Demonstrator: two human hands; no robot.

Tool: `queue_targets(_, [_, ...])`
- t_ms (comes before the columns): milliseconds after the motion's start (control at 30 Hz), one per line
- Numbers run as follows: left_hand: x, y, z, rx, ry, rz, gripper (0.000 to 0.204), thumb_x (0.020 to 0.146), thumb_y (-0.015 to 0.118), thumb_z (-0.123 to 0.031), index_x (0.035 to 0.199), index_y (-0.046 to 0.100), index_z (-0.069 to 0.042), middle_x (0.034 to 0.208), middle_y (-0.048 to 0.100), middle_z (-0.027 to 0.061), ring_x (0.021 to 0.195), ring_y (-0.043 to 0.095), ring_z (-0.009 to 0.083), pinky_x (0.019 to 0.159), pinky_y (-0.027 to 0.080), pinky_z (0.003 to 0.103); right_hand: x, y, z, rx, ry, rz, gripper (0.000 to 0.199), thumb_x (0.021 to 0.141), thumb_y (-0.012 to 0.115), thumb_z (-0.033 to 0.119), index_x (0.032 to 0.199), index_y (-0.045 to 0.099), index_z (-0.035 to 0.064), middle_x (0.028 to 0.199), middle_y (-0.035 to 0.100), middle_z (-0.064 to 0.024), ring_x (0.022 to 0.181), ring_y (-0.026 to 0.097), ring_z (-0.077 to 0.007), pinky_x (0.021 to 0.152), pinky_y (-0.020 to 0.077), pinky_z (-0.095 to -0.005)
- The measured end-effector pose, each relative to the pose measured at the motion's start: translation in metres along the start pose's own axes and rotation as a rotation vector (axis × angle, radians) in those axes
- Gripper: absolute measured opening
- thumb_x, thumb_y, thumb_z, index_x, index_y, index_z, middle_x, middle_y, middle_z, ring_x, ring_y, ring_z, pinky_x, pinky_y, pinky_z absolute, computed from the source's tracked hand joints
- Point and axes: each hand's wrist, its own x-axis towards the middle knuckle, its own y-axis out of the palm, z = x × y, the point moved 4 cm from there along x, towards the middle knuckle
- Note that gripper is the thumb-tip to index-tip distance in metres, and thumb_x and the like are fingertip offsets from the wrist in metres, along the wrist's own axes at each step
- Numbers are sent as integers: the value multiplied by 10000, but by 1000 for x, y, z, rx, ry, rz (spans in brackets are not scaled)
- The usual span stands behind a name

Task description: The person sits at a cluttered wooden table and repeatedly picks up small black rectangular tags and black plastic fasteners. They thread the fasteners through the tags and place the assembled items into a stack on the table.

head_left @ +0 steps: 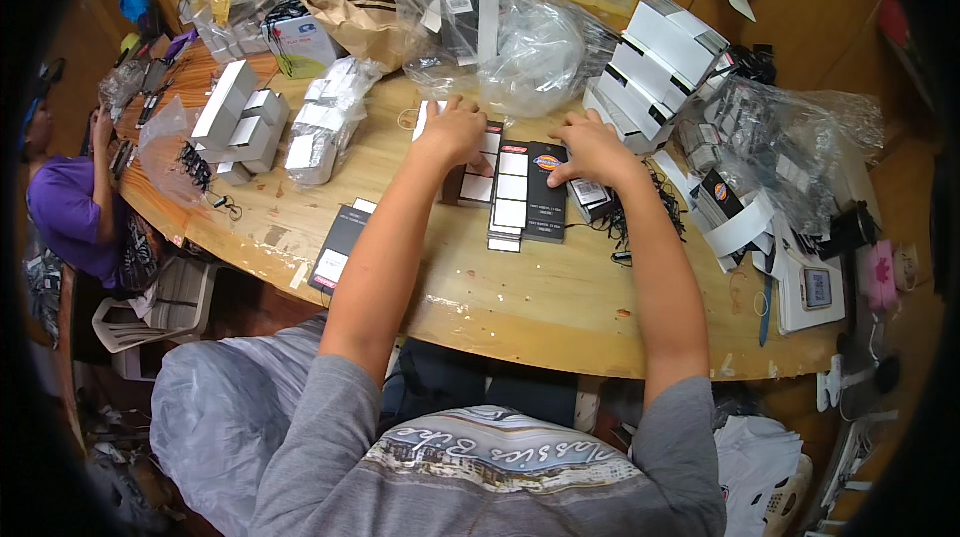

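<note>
While both hands rest on the row of flat black cards (520, 199) at the middle of the wooden surface (560, 307), the work in hand looks like squaring and laying out these cards side by side — a judgement from how they lie. The left hand (455, 132) presses palm-down on the far end of the left cards, fingers spread and flat, closing on nothing; the right hand (590, 149) lies over the top right card and a small box (592, 197) just beside it, fingers curled down onto them, though I cannot tell whether its grip is actually closed on either one. To do this well, it seems best to keep the palms light and slide the cards by their edges so the overlapped stack does not fan out, and to line the long edges up against each other. Each card's long axis runs away from the person, toward the far clear bags (520, 47); the white label patches run down that same line, and the near ends point at the person's chest. One more black card (340, 247) lies apart to the left, near the surface's edge, tilted slightly — well clear of the tangle of black cords (650, 212) on the right.
</note>
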Motion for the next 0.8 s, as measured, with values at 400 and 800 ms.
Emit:
queue_targets(400, [-5,-4,9,-370,41,-602,475,535,718,-141,929,471,-45,856,526,95,835,504,236,676,384,356,9,-4,-9,266,-114,-360,381,480,736,101,808,555,27,776,552,-71,779,519,-213,696,412,-297])
queue_targets(800, [-41,-51,-13,-1431,149,-830,170,682,630,-48,835,586,14,726,596,51,649,539,73,572,414,191,-14,-52,3,1279,-304,-543,129,689,592,1,817,579,-11,645,562,-25,526,487,-54,460,400,-164])
